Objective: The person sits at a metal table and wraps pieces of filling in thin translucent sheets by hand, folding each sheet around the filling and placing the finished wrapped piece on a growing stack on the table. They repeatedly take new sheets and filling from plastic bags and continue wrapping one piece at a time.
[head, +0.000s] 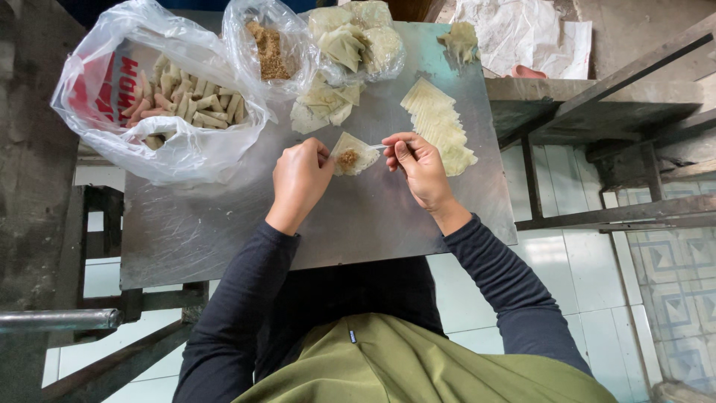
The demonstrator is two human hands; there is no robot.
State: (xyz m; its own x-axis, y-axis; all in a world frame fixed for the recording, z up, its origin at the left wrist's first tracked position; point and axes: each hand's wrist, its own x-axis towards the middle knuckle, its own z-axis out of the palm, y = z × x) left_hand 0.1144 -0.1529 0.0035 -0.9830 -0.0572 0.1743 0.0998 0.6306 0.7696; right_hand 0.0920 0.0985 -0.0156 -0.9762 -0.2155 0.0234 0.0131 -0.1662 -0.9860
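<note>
A pale square wrapper [355, 154] with a spoonful of brown crumbly filling lies on the steel table [224, 224]. My left hand [300, 179] pinches the wrapper's left edge. My right hand [418, 164] holds a small white spoon [377, 146] whose tip touches the wrapper's right side. A fanned stack of flat wrappers [438, 127] lies just right of my right hand.
A clear bag of brown filling [268, 48] and a bag of folded pieces [358, 37] stand at the far edge. Loose folded pieces [324, 104] lie beyond the wrapper. A large plastic bag of rolled sticks [186, 104] sits at the left. Metal frames flank the table.
</note>
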